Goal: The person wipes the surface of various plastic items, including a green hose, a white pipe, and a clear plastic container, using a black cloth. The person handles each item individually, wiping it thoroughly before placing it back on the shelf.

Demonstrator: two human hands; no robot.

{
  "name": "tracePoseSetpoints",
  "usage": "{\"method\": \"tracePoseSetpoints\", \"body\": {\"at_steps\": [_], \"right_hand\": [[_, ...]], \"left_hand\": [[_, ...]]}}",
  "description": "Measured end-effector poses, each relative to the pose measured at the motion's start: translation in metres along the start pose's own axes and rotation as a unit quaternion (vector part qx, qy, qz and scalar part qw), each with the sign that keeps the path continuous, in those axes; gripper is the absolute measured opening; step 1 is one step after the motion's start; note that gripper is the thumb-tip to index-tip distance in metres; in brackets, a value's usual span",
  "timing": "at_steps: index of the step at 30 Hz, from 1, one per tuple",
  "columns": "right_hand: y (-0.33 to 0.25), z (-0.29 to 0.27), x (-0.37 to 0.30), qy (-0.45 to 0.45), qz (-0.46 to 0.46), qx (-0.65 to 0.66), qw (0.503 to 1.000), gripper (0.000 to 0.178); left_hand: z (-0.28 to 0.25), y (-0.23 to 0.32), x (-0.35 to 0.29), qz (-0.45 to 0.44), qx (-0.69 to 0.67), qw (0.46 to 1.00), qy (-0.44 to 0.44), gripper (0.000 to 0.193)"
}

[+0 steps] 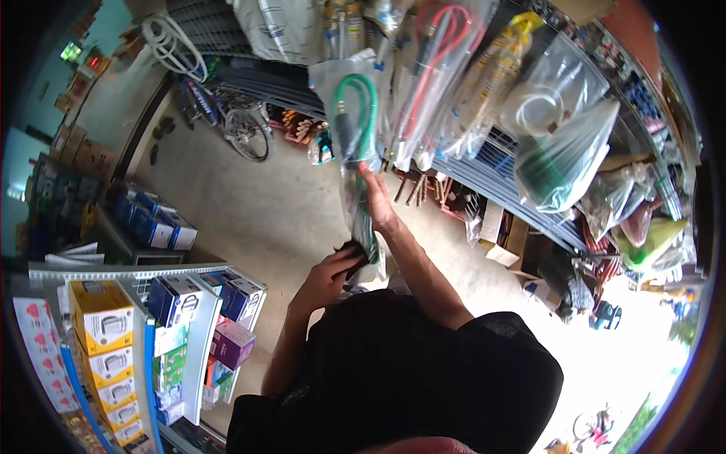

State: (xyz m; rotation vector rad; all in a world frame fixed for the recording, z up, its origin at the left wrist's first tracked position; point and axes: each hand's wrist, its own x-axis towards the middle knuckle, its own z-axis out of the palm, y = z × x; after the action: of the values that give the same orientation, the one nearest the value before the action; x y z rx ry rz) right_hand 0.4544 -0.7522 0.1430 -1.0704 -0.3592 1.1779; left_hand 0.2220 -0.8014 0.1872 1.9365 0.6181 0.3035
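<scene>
A long clear plastic bag (pixel 324 78) with a looped green hose (pixel 369 102) and a dark tube-like part (pixel 345 135) inside stands out in front of me, its far end beside the rack. My right hand (pixel 378 203) grips the bag around its middle from the right side. Lower down, my left hand (pixel 334 274) is closed around the near end, where something dark shows by the fingers. Just right of the bag's far end hangs a similar clear bag holding a red hose (pixel 423 76).
A metal rack (pixel 522 181) crosses ahead, carrying bagged yellow items (pixel 491 83), a bag with a coiled clear tube (pixel 533 110) and a green-filled bag (pixel 563 170). A bicycle (pixel 246 135) stands far left. Shelves with yellow boxes (pixel 106 318) are near left. Cardboard boxes (pixel 505 240) sit below the rack.
</scene>
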Motion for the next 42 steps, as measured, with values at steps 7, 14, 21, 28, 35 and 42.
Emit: {"method": "tracePoseSetpoints", "body": {"at_steps": [7,14,21,28,35,42], "right_hand": [[-0.019,-0.008,-0.035,0.009,-0.122,-0.105,0.987,0.044],[-0.050,-0.070,-0.084,0.019,-0.184,-0.198,0.963,0.053],[-0.069,-0.126,-0.094,0.169,-0.334,-0.349,0.859,0.084],[-0.104,-0.173,-0.078,0.244,-0.369,-0.328,0.834,0.081],[-0.108,-0.231,-0.076,0.211,-0.330,-0.173,0.904,0.059],[-0.087,-0.254,-0.084,0.189,-0.286,-0.243,0.907,0.053]], "left_hand": [[-0.039,-0.064,-0.031,-0.219,-0.072,0.968,-0.103,0.034],[-0.045,0.004,0.065,-0.068,-0.110,0.977,0.170,0.016],[0.025,0.155,0.177,0.076,-0.022,0.977,0.198,0.046],[0.090,0.148,0.233,0.054,-0.099,0.982,0.150,0.045],[0.069,-0.076,0.263,-0.241,-0.562,0.749,0.255,0.029],[0.028,-0.249,0.256,-0.351,-0.480,0.683,0.425,0.019]]}}
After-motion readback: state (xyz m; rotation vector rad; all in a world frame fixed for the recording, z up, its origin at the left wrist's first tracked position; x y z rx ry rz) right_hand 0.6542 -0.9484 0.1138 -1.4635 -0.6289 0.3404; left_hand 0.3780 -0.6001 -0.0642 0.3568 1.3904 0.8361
